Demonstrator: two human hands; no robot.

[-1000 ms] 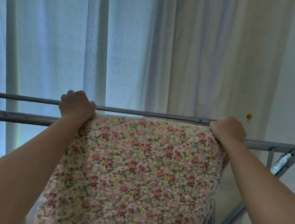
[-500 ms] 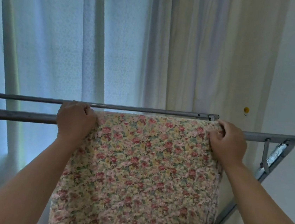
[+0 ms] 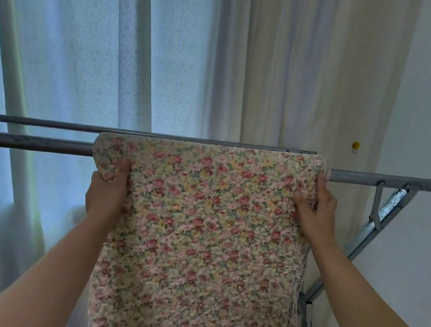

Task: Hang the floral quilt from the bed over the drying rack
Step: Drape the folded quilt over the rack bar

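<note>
The quilt (image 3: 201, 229), printed with small pink, red and yellow flowers on cream, lies folded over the near bar of the grey metal rack (image 3: 368, 179) and hangs down towards the camera, its upper corners bunched.

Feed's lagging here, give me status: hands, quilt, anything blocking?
Left hand and right hand both gripping the floral quilt at its side edges. Quilt draped over near rack bar, front hanging down. Nothing blocking.
</note>
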